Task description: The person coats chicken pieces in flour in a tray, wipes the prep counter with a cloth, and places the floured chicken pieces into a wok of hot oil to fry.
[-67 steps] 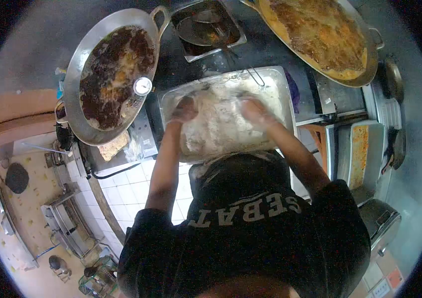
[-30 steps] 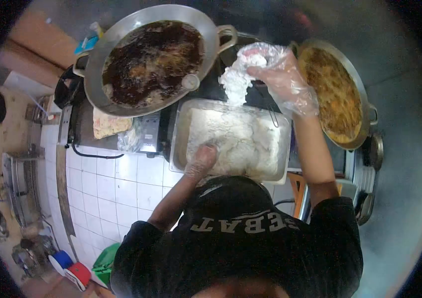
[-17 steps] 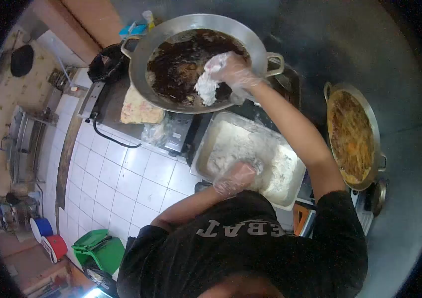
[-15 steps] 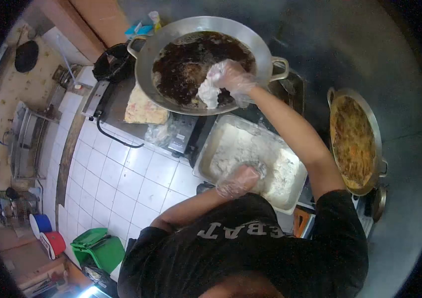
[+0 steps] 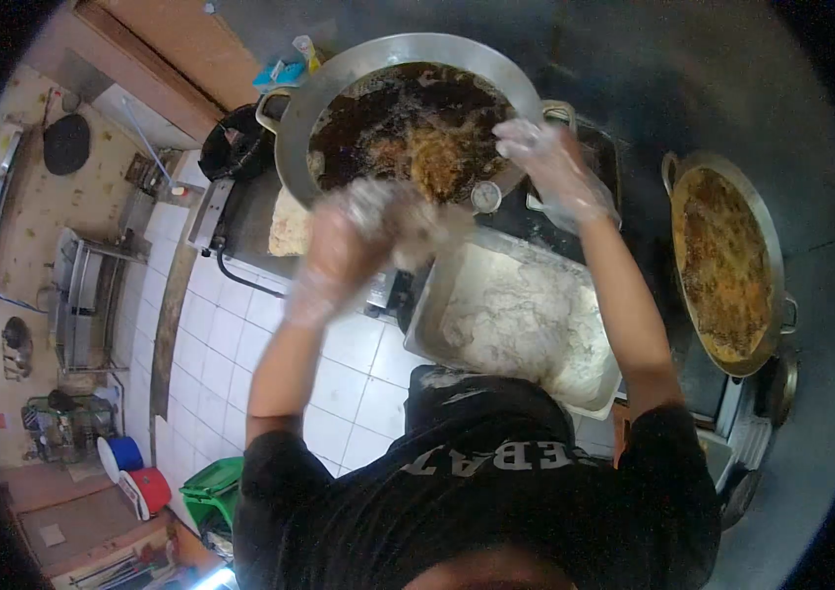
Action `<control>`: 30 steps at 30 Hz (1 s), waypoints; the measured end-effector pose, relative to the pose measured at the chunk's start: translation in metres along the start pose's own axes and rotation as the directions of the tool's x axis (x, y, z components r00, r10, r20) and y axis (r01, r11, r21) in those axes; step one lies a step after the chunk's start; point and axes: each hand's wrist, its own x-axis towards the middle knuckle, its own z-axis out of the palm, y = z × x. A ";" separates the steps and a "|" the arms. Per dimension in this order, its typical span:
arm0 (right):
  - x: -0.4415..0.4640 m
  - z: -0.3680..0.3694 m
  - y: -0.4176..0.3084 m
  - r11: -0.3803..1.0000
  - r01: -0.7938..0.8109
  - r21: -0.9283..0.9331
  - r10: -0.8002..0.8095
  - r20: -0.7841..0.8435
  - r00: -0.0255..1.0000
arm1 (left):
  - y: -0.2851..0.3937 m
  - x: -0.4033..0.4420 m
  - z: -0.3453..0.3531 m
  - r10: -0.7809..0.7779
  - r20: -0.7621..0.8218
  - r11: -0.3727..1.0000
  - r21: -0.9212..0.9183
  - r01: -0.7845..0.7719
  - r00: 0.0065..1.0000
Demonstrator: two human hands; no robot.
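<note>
Wearing a clear plastic glove, my left hand is blurred by motion at the near edge of the left pan. It grips a flour-coated piece that hangs between this pan and the flour tray. Dark oil bubbles in the pan, with browned food floating in it. My right hand, also gloved and floury at the fingertips, is over the pan's right side near its handle, fingers loosely extended with nothing visible in them. White flour lies in the metal tray before me.
At the right stands a second pan of bubbling oil. A round thermometer is at the left pan's rim. Pale food lies left of my left hand. A dark tray sits behind my right hand. Green bin on the floor.
My right hand has let go of its white coated piece and moved right across the pan. My left hand has risen out of the flour tray to the pan, now with a coated piece.
</note>
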 end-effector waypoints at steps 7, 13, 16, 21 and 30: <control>-0.147 -0.005 0.071 0.947 -0.257 0.193 0.246 0.082 0.966 | -0.098 0.051 -0.039 0.040 -0.083 0.952 0.305 -0.013 0.996; -0.251 0.014 0.077 0.683 -0.619 0.388 0.589 0.210 0.781 | -0.240 0.071 -0.011 -0.522 -0.053 0.716 0.514 0.471 0.851; -0.294 0.042 0.105 0.644 -0.602 0.472 0.591 0.191 0.783 | -0.309 0.075 0.006 -0.557 0.090 0.648 0.669 0.365 0.825; -0.312 0.040 0.099 0.726 -0.673 0.146 0.649 0.178 0.739 | -0.352 0.085 0.007 -0.439 0.247 0.414 0.909 -0.050 0.864; -0.396 0.036 0.195 0.716 -0.685 -0.134 0.684 -0.059 0.727 | -0.143 0.068 -0.003 -0.254 0.153 0.927 0.322 0.195 0.955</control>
